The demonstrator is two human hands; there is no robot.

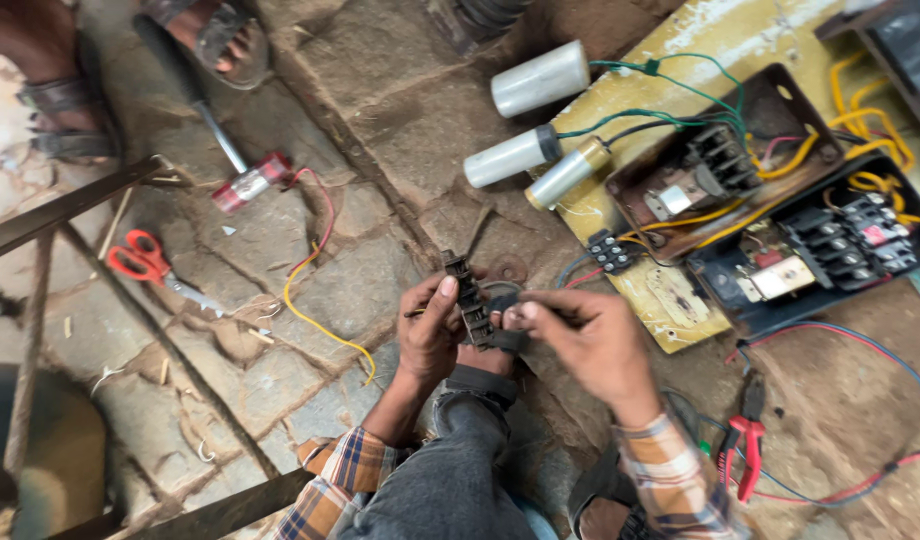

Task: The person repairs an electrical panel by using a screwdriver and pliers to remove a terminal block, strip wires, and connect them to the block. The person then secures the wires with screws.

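Over the raised knee, the left hand [427, 335] clamps a black terminal strip [470, 300] upright while the right hand [580, 335] pinches its lower end, seemingly mid-wiring, so steady fingers matter next; farther across the stone floor [360, 110] lie three capacitors [540, 78].

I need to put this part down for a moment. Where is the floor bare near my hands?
Bare stone lies between the yellow wire and the left hand, and above that, left of the white cylinders. Right of the right hand it is crowded: yellow panel, open switch boxes, red pliers.
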